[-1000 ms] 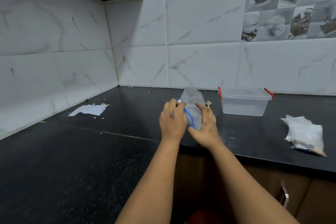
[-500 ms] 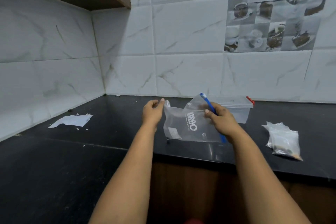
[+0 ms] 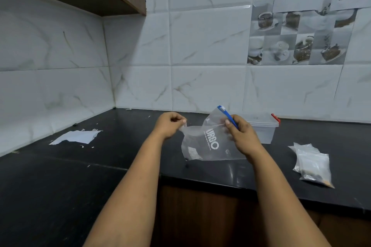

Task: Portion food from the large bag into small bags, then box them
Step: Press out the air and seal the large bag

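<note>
White marble-look wall tiles, a wooden cupboard overhead, and below them a black stone table (image 3: 60,176) wrapping round the corner. Held up over the table's front edge, near the middle: the large bag (image 3: 208,142), clear plastic with white lettering and a blue zip strip (image 3: 227,115) along its mouth. Left hand (image 3: 168,126) with a closed grip, pinching one corner of the bag's mouth between thumb and fingertip. Right hand (image 3: 242,136) curled round the other side of the mouth, just at the zip strip. Behind the right hand, toward the back edge, a clear plastic box (image 3: 265,128) with a red clip. Toward the right end of the table, a small pile of small bags (image 3: 313,162), apparently already filled. Near the left wall, a torn scrap of paper (image 3: 77,136) with crumbs round it.

Risks from here, as a judgement: thin, slippery film held by a narrow pinch, so likely to slide free if pulled hard; a sudden give at the zip, tipping or jerking the bag and spilling whatever remains over the front edge, where the bag hangs; a tear at the corner under uneven pull.

Hard to make out: how much food remains in the large bag, only a pale patch low inside; zip open or sealed, not clear; right fingertips hidden behind the film; box lid and contents unclear; number of small bags in the pile uncertain.
</note>
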